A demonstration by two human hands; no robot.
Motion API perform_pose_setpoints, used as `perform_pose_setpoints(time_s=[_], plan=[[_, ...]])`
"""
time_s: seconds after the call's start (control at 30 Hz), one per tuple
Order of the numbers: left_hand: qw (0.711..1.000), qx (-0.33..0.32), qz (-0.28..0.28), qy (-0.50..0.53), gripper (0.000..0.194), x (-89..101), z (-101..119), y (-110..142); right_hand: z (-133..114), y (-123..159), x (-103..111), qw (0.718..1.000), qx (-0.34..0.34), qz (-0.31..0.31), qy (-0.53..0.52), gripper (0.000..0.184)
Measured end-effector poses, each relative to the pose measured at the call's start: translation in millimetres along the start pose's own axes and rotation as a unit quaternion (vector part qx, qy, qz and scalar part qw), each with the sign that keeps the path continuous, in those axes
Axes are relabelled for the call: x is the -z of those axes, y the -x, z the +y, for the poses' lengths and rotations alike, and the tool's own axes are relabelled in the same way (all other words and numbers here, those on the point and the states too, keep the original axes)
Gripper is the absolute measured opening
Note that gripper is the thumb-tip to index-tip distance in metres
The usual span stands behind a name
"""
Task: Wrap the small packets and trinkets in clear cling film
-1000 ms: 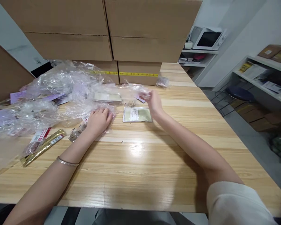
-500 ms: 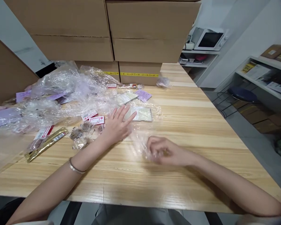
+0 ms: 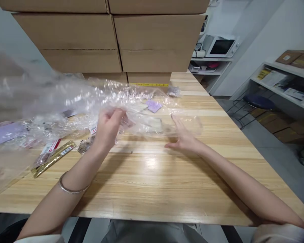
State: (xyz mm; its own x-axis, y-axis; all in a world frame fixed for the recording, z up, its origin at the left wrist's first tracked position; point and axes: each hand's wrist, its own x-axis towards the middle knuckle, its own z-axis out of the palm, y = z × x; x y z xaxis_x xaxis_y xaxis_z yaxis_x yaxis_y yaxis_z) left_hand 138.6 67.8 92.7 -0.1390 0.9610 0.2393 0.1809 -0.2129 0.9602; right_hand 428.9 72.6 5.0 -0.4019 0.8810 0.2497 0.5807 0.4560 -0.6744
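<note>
My left hand (image 3: pixel 107 130) is closed on a long sheet of clear crinkly plastic film (image 3: pixel 81 96), lifted above the table and blurred at its far left. To the right, my right hand (image 3: pixel 186 138) is open, thumb apart from the fingers, by the film's right end; whether it touches the film I cannot tell. A pale flat packet (image 3: pixel 154 125) shows through the film between my hands. Behind it lies a purple card (image 3: pixel 153 106). Left of my left wrist are a gold stick-shaped packet (image 3: pixel 55 160), a red-and-white labelled packet (image 3: pixel 50 147) and a small clear-wrapped bundle (image 3: pixel 84 147).
Stacked cardboard boxes (image 3: pixel 152 40) stand along the back of the wooden table (image 3: pixel 152 185). A small wrapped item (image 3: pixel 173 91) sits near their right corner. More plastic and a purple sheet (image 3: pixel 8 131) lie at left. Beyond the table are a microwave (image 3: pixel 221 46) and a blue stool (image 3: pixel 258 101).
My left hand has gone from lying spread on the table to gripping the film, now raised and stretched across the pile. My right hand has moved slightly right and away, its fingers opened.
</note>
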Motion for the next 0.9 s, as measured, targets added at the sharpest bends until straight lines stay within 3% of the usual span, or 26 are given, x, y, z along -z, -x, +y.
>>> perform_pose_setpoints(time_s=[0.1,0.2,0.27,0.33,0.53,0.6,0.67,0.77,0.83,0.9], plan=[[0.984,0.067,-0.028,0.161,0.019,-18.1,13,4,-13,-2,5,0.995,-0.001,-0.033,-0.095,0.104],[0.954,0.133,-0.06,0.263,0.013,-30.8,20,8,-25,-4,16,0.974,0.042,-0.053,-0.215,0.086],[0.938,0.166,-0.076,0.294,0.013,-34.6,20,11,-31,-6,21,0.957,0.067,-0.059,-0.277,0.056],[0.93,0.19,-0.097,0.301,0.011,-34.5,17,14,-37,-6,26,0.942,0.045,-0.045,-0.329,0.028],[0.912,0.279,-0.166,0.251,0.012,-12.9,-6,13,-48,-9,60,0.875,-0.214,0.145,-0.409,0.027],[0.914,0.3,-0.158,0.223,0.015,-3.9,-18,10,-48,-9,77,0.835,-0.285,0.173,-0.438,0.018],[0.921,0.306,-0.128,0.204,0.015,2.9,-30,5,-44,-6,88,0.801,-0.339,0.16,-0.466,0.024],[0.926,0.31,-0.083,0.199,0.003,8.5,-45,-3,-36,3,88,0.804,-0.354,0.162,-0.449,0.039],[0.924,0.327,-0.096,0.173,0.02,10.8,-52,-8,-33,11,77,0.817,-0.347,0.164,-0.43,0.04],[0.933,0.326,-0.141,0.051,0.04,13.3,-54,-8,-36,18,62,0.824,-0.345,0.144,-0.426,0.045]])
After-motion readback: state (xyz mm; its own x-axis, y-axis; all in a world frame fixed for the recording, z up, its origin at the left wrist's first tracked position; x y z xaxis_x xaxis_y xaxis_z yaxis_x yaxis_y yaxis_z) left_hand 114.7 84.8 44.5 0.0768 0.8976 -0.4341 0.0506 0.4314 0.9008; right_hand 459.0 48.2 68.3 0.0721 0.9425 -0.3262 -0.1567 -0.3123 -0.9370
